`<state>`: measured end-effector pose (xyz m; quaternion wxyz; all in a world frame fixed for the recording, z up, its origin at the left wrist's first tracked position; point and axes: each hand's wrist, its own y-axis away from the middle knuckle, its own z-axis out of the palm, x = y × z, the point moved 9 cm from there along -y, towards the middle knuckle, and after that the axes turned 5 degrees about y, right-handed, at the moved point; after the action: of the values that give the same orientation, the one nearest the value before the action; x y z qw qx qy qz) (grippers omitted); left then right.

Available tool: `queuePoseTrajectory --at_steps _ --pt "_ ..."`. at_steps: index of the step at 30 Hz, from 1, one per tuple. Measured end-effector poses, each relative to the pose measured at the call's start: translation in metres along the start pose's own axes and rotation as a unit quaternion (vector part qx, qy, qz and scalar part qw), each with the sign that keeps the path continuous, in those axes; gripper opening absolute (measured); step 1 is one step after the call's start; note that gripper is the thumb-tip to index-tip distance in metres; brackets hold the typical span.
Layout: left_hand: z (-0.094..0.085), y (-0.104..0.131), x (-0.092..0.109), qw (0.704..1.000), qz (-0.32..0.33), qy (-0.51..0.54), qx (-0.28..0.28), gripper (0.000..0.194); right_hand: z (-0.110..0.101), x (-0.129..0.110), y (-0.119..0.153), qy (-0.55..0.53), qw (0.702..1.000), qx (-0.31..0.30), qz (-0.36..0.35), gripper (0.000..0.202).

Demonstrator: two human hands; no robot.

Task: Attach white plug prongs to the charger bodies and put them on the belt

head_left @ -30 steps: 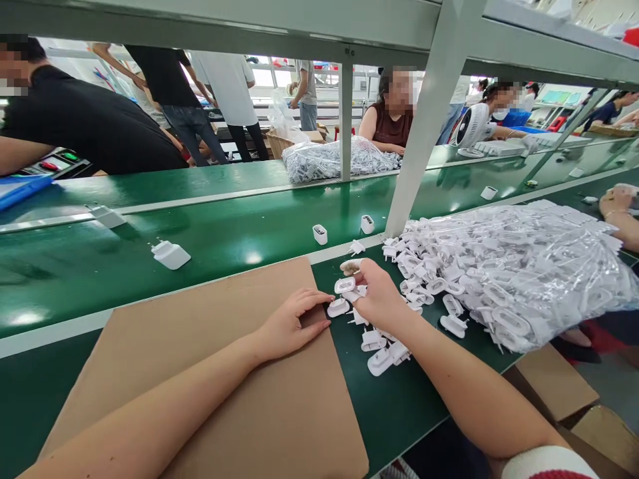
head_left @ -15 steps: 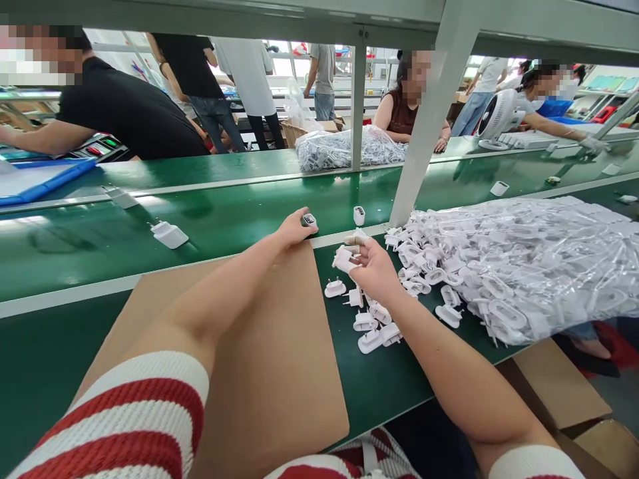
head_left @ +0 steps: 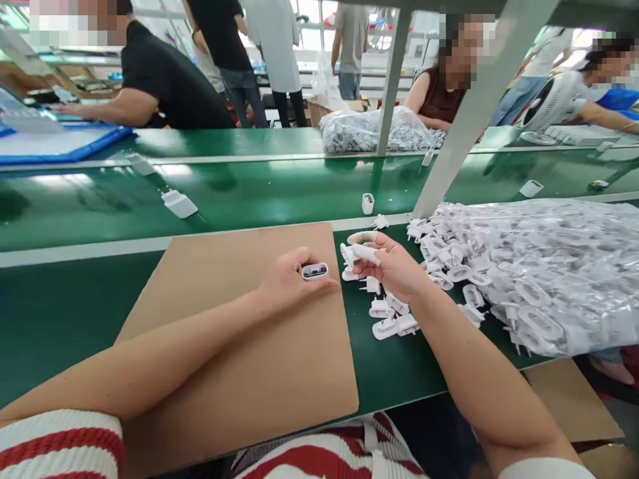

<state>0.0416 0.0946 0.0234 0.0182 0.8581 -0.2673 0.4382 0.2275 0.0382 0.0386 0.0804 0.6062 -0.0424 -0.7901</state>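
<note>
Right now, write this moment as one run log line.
left hand: holds white shell; right hand: holds white plug piece; below left hand: cardboard

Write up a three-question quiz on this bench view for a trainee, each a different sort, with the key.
1. Multiple choice: what does the left hand hold?
a) scissors
b) a white plastic housing
c) a roll of tape

2. True or false: the clear bag of white parts lies to the left of the right hand.

3. Fill in: beneath the left forearm lies a sheet of ____.

Key: 1. b; 2. false, it lies to the right; 3. cardboard.
</note>
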Motion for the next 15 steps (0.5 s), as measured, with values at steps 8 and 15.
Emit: queuePoseTrajectory --at_steps 8,15 --pt "0.015 0.039 0.000 0.980 0.016 0.157 -0.121 0.063 0.016 0.014 0.009 0.141 0.990 -0.008 0.009 0.051" --pt "0.014 0.040 0.008 0.976 0.048 0.180 -0.114 0.038 0.046 -0.020 0.027 0.446 0.858 0.071 -0.245 0.018"
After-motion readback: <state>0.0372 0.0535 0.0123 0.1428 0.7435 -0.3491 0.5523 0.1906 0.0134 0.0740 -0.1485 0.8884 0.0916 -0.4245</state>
